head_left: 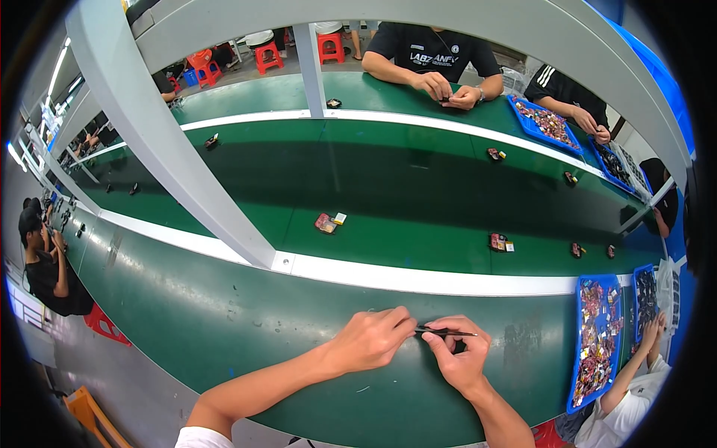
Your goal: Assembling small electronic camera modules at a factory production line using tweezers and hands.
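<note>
Over the green work surface (299,313) in front of me, my two hands come together. My right hand (463,355) is closed round a slim black, stick-like piece (452,332), whose narrow end points to the right past the fingers. At the piece's left end, the fingers of my left hand (377,336) are pinched together on it. A darker bit shows under it by the right fingers, too small to name. Right of my hands lies a blue tray (573,373) heaped with small red, yellow and white pieces.
Beyond a white rail (358,278), a green conveyor belt (358,246) carries small black-and-red parts, such as one part (326,222) with a white block. A grey post (172,142) slants across the left. A second blue tray (637,328) holds black parts beside a co-worker's hands (652,332).
</note>
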`<control>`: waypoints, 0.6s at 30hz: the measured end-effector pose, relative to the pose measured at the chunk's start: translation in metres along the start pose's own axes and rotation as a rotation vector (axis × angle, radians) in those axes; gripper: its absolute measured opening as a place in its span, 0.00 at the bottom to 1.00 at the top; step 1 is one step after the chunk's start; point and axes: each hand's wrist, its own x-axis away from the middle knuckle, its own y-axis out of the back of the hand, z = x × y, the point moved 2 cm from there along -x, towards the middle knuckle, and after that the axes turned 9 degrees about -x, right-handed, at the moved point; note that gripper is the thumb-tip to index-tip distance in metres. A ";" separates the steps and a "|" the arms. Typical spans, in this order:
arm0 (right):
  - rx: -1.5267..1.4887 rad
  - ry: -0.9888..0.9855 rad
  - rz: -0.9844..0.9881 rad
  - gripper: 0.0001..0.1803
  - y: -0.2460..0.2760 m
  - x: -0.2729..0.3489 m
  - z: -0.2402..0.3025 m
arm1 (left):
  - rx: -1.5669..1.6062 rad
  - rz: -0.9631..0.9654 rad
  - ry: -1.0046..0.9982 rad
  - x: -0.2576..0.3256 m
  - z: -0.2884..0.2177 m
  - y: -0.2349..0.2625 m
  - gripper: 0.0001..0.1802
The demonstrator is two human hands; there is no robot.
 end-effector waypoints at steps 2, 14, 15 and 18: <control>0.008 0.000 0.003 0.10 0.000 0.000 -0.001 | 0.006 -0.008 -0.006 0.000 0.000 0.000 0.06; 0.001 -0.001 -0.008 0.10 0.000 0.001 0.000 | 0.010 -0.006 -0.011 -0.001 -0.001 -0.001 0.06; 0.006 -0.002 -0.006 0.10 -0.001 0.001 -0.001 | 0.009 -0.006 -0.003 0.000 -0.001 0.000 0.06; 0.003 0.012 -0.022 0.10 -0.002 0.000 -0.002 | 0.005 0.001 0.003 0.001 0.000 0.000 0.06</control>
